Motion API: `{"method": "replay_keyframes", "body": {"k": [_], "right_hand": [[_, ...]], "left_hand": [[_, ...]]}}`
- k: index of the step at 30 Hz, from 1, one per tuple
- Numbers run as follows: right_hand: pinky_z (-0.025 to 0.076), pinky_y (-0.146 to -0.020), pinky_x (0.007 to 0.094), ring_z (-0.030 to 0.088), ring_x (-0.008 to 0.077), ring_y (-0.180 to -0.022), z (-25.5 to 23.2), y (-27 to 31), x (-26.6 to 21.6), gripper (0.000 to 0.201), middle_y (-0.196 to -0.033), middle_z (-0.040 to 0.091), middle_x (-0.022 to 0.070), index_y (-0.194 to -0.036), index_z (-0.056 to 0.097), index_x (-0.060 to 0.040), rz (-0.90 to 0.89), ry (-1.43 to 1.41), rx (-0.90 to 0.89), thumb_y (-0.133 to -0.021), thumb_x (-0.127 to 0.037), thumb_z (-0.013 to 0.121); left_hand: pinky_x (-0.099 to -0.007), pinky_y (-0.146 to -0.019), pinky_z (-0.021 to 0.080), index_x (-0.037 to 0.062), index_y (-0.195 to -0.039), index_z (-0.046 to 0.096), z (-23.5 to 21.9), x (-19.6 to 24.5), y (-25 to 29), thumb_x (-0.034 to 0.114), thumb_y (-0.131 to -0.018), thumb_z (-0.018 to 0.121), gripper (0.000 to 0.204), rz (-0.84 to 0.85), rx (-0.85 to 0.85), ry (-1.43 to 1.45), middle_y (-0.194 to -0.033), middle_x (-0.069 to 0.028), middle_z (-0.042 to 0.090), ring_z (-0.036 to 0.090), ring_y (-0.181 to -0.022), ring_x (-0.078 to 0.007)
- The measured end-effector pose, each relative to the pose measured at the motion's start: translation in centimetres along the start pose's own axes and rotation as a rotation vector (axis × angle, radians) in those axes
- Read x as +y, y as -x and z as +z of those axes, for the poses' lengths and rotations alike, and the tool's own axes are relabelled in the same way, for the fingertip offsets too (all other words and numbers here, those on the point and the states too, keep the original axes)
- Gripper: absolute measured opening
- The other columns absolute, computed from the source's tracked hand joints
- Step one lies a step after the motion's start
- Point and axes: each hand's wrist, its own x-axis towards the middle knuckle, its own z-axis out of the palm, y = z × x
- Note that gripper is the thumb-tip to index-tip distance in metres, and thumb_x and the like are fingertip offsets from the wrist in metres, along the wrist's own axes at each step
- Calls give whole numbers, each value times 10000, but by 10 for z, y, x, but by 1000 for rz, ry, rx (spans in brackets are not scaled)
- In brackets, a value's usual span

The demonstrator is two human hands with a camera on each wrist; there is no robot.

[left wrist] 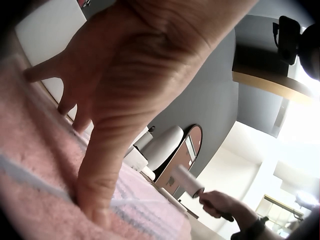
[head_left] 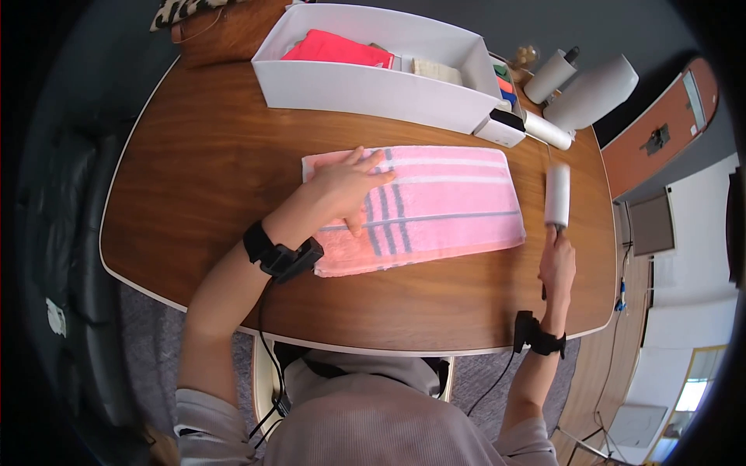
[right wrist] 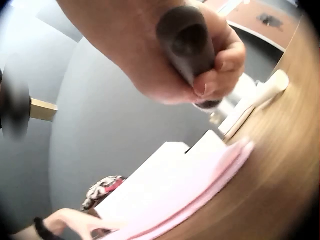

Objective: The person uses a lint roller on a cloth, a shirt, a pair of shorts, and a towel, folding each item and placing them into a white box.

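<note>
A rounded wooden table carries everything. At its far edge stands a long white storage box, with a folded red cloth in its left compartment and a pale folded cloth further right. Just past the box's right end, two white paper rolls stand side by side, and a narrower white roll lies on the table beside a small white-and-black object.

In the middle of the table lies a folded pink towel with grey and white stripes, spread flat, its long side running left to right. The left hand presses down on the towel's left part — fingers straight and spread, the grip apart, palm flat against the cloth. The left wrist view shows the fingertips sinking slightly into the pile.

Off the towel's right edge, near but not touching it, a lint roller with a white head is held up over the table. The right hand holds its dark handle — grip clamped round it, fingers curled tight. Black camera bands sit on both wrists.
</note>
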Motion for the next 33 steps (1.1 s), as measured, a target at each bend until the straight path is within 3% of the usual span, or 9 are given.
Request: {"method": "replay_keyframes", "body": {"k": [1, 4, 8, 9, 13, 20, 25, 29, 33], "right_hand": [[443, -686, 478, 572, 410, -761, 5, 3, -9, 462, -782, 598, 246, -959, 571, -9, -139, 60, 108, -912, -378, 298], [462, -630, 463, 586, 387, -694, -2, 43, -76, 441, -700, 595, 226, -892, 576, 7, -378, 15, -351, -911, -351, 318], [481, -562, 441, 599, 342, -605, 52, 85, -122, 354, -649, 597, 183, -906, 532, -7, -887, 59, -326, -883, -332, 394], [482, -555, 433, 600, 335, -599, 60, 86, -125, 355, -643, 597, 174, -895, 534, -8, -893, 54, -319, -882, -335, 395], [487, -555, 422, 613, 315, -608, 74, 71, -120, 347, -648, 609, 156, -864, 549, -21, -841, 7, -206, -874, -335, 403], [494, -685, 430, 630, 320, -764, 40, -6, -71, 398, -813, 639, 167, -996, 525, -38, -387, 257, -186, -908, -344, 285], [487, -690, 422, 617, 332, -760, 28, -31, 8, 371, -791, 631, 174, -874, 591, -49, -142, 189, -97, -857, -347, 371], [473, -657, 414, 601, 320, -730, 12, -29, 29, 251, -752, 618, 153, -907, 580, -61, -300, 67, 93, -789, -279, 538], [463, -710, 382, 581, 299, -816, 9, -36, -13, 259, -829, 617, 128, -961, 583, -68, -646, -98, 70, -734, -192, 598]], "left_hand": [[-446, -986, 319, 161, -1349, 296, -1, 0, 1, 251, -423, 824, 1069, 5, -1, -1, -1419, -139, 201, 170, -1299, -373], [-525, -982, 276, 57, -1340, 275, -12, 15, 6, 360, -454, 805, 1076, -149, -5, -137, -1403, -165, 228, 179, -1297, -369], [-602, -994, 150, -112, -1293, 242, 2, 33, 24, 602, -554, 671, 1114, -577, 17, -389, -1370, -253, 237, 182, -1296, -368], [-542, -1036, 62, -154, -1285, 202, 14, 21, 27, 714, -629, 509, 1131, -569, -8, -337, -1353, -317, 205, 163, -1301, -373], [-449, -1071, 27, -177, -1284, 156, 28, 9, 41, 735, -690, 410, 1117, -476, 58, -365, -1353, -336, 173, 137, -1303, -384], [-461, -1069, 41, -186, -1240, 240, 19, 5, 43, 626, -696, 539, 1022, -345, 102, -375, -1313, -351, 246, 217, -1266, -409], [-467, -1066, 78, -151, -1175, 369, 20, -5, 56, 588, -661, 596, 928, -224, 185, -346, -1300, -339, 285, 252, -1253, -405], [-465, -1048, 150, -50, -1024, 481, 13, -40, 53, 394, -670, 681, 602, -2, 351, -364, -1241, -280, 396, 348, -1194, -376], [-408, -907, 276, 10, -888, 477, -14, -49, 27, 205, -680, 675, 347, -96, 287, -6, -1048, -168, 515, 466, -980, -299]]}}
